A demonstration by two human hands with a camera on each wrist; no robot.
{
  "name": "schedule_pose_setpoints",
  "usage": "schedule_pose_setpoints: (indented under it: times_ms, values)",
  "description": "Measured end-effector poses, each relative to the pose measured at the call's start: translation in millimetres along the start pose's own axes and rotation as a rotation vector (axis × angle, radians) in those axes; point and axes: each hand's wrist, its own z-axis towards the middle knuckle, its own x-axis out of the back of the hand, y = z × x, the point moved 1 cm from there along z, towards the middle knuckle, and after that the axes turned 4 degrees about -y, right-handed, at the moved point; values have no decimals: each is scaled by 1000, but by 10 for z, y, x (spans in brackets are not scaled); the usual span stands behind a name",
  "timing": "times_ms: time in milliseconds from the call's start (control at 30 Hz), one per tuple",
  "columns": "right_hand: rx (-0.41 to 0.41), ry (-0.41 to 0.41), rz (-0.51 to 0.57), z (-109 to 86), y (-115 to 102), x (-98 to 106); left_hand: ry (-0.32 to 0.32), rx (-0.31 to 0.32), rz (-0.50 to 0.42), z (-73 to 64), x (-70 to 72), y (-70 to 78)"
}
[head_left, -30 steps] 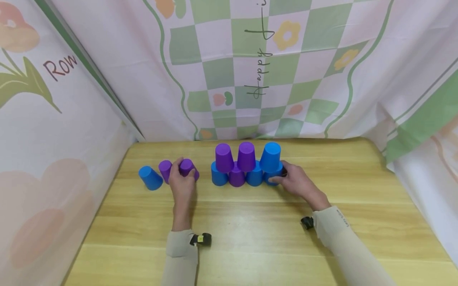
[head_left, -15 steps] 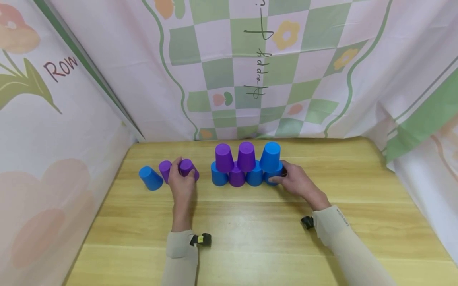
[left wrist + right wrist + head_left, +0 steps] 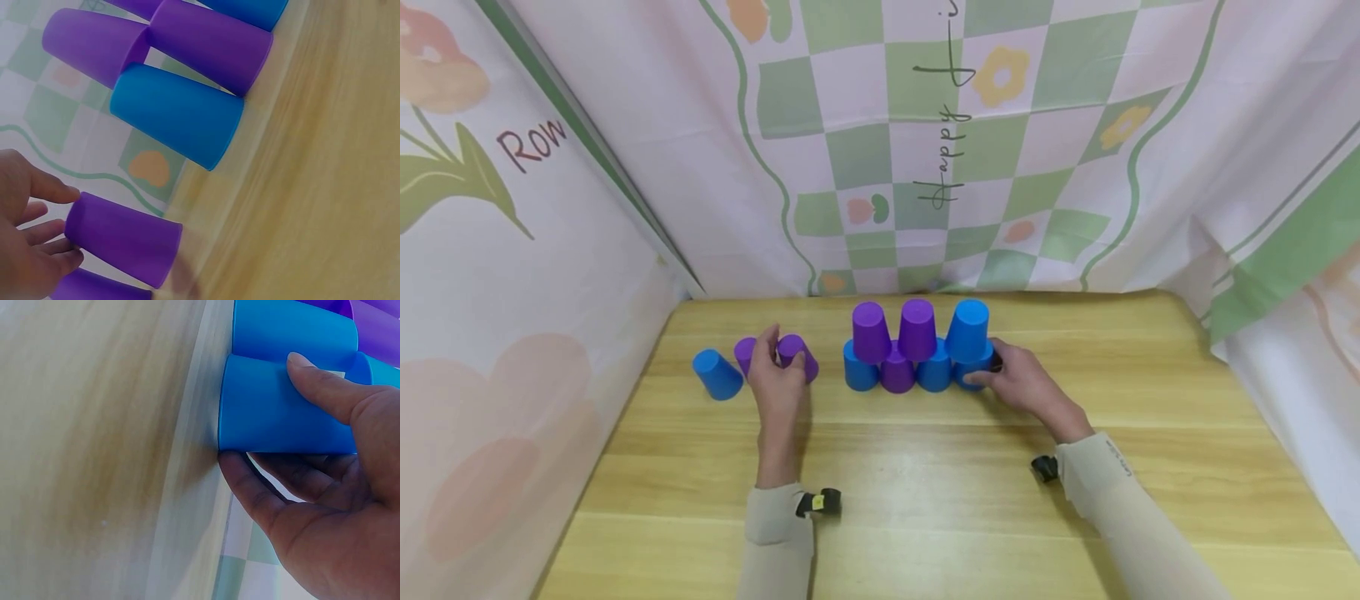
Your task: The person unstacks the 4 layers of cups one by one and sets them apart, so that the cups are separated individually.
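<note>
My left hand [image 3: 777,379] is beside an upside-down purple cup [image 3: 128,240]. In the left wrist view, its thumb tip meets the cup's narrow top edge, and its other fingers lie loosely along the far side. A second purple cup [image 3: 744,353] is partly hidden behind this hand. My right hand [image 3: 1021,379] grips the rightmost bottom blue cup [image 3: 281,406], thumb on one side and fingers on the other. Above that one sits another blue cup [image 3: 967,329]. Two purple cups, including one at the left end [image 3: 871,332], complete the stack's upper row.
The stack's bottom row holds a blue cup [image 3: 860,367] at its left end, a purple cup [image 3: 897,369] and more blue ones. A lone blue cup [image 3: 718,375] stands at far left. Patterned curtains [image 3: 865,150] surround the wooden table [image 3: 910,483].
My left hand has shifted slightly left, its thumb drawing back a little across the purple cup. The right hand and the stacked cups look unchanged.
</note>
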Motion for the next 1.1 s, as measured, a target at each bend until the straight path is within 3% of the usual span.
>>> schedule_pose_setpoints:
  times_ms: [667,867,1100]
  values:
    - [0,9,6,-10,13,-9,47,-60,-82,-44,44,194]
    - [1,2,7,-9,12,-7,-1,-125,-164,-55,9,232]
    - [-7,9,6,7,7,-16,-60,-197,-170,-82,-32,260]
